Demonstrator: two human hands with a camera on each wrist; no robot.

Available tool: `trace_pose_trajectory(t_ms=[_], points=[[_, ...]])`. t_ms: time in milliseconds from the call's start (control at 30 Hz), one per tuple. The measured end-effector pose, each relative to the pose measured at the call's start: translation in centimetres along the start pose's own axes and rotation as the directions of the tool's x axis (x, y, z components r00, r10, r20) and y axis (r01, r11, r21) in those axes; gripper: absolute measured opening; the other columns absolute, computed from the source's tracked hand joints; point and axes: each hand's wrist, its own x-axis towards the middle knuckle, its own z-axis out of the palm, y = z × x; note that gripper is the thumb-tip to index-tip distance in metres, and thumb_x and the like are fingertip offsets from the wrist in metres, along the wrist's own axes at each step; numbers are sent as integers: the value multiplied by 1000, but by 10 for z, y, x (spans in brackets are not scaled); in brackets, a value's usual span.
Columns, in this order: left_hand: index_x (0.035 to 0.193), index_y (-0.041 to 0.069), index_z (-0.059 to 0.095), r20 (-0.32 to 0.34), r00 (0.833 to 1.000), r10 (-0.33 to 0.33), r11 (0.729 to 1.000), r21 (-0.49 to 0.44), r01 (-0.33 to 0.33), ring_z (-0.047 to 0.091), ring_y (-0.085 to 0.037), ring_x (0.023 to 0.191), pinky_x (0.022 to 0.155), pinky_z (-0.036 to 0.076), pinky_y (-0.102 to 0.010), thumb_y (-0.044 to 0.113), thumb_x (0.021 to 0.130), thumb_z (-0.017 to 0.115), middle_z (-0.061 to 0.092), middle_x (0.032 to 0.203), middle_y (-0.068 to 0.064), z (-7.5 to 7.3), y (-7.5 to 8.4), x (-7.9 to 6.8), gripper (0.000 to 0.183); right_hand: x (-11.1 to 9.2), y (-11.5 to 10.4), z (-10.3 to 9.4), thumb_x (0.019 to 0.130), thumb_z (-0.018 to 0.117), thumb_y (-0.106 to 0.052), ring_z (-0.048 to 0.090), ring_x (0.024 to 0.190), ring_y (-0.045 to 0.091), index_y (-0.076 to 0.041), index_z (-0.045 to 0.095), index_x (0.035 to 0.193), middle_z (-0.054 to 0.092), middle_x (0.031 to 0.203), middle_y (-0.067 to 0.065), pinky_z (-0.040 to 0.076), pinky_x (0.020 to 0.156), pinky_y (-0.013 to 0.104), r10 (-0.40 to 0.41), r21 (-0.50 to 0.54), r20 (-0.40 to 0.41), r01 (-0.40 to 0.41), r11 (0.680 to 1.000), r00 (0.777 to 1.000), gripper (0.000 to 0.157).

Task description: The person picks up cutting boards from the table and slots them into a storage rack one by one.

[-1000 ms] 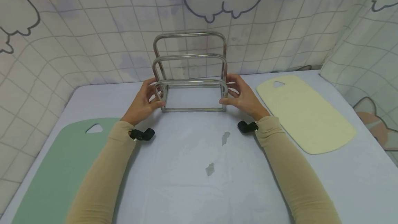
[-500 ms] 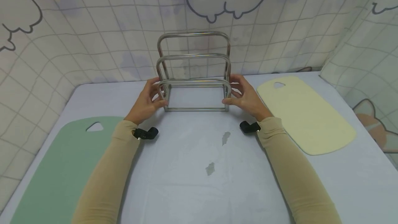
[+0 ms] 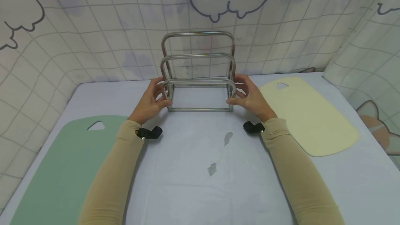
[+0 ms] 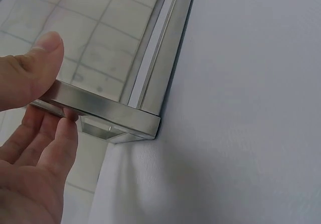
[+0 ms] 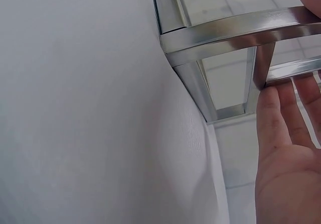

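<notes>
A silver metal rack (image 3: 200,109) with three rounded hoops rising in steps stands upright near the table's back edge. My left hand (image 3: 150,101) grips its left side, thumb at the front hoop and fingers behind. On the opposite side my right hand (image 3: 250,100) holds it the same way. Up close in the left wrist view, the flat metal bar (image 4: 100,104) passes between thumb and fingers. The right wrist view has fingertips against the rack's frame (image 5: 225,29), the thumb mostly cut off by the image edge.
A green cutting board (image 3: 72,155) lies flat at left, partly under my left forearm in view. At right lies a cream-yellow cutting board (image 3: 306,117). Behind the white-covered table (image 3: 187,197) hangs a checked curtain (image 3: 125,27). Two grey patches mark the cover.
Both hands have slid the rack slightly to the right across the table, their grip unchanged. The cutting boards stay in place; the head view has shifted a little.
</notes>
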Motion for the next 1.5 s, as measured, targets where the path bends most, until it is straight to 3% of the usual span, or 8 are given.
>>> trace_pose_trajectory(t_ms=[667,1033,1500], points=[[160,12,22,3,1000,5,1000,-11,-5,41,-33,152,129,30,-49,-12,91,68,41,156,-22,10,-1,4,86,-5,4,-9,81,85,-2,51,142,28,-12,40,152,47,149,7,37,126,44,6,11,-2,-6,1000,1000,85],[160,18,24,-6,1000,-26,1000,-3,26,41,-29,153,130,29,-46,-8,92,70,41,157,-19,16,2,8,86,-7,7,-16,80,84,2,51,141,30,-14,42,151,49,147,5,37,126,43,-3,49,-11,3,999,1000,84],[159,13,26,-21,1000,0,999,-54,-1,41,-31,152,130,30,-46,-12,90,69,41,158,-21,23,3,8,85,-8,7,-23,81,84,-1,51,139,29,-14,43,151,50,146,4,37,126,44,-4,31,-11,5,999,1000,82]])
